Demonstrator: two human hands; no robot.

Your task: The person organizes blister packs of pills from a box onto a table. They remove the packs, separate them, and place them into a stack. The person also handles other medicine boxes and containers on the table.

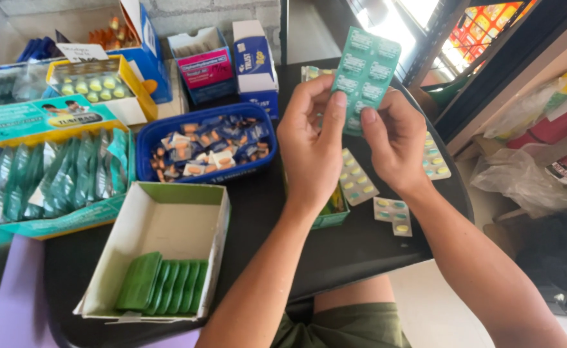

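1. the green blister strip [364,77] is held up above the dark tray [360,251].
2. left hand [312,145] and right hand [396,138] pinch its lower edges.
3. likely light, thin, bendy; best held by the edges.

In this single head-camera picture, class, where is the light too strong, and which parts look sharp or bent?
Head view: the window top right is blown out to white; the green foil blister strip held by left hand and right hand is sharp; the black round tray's rim curves, possibly wide-lens distortion.
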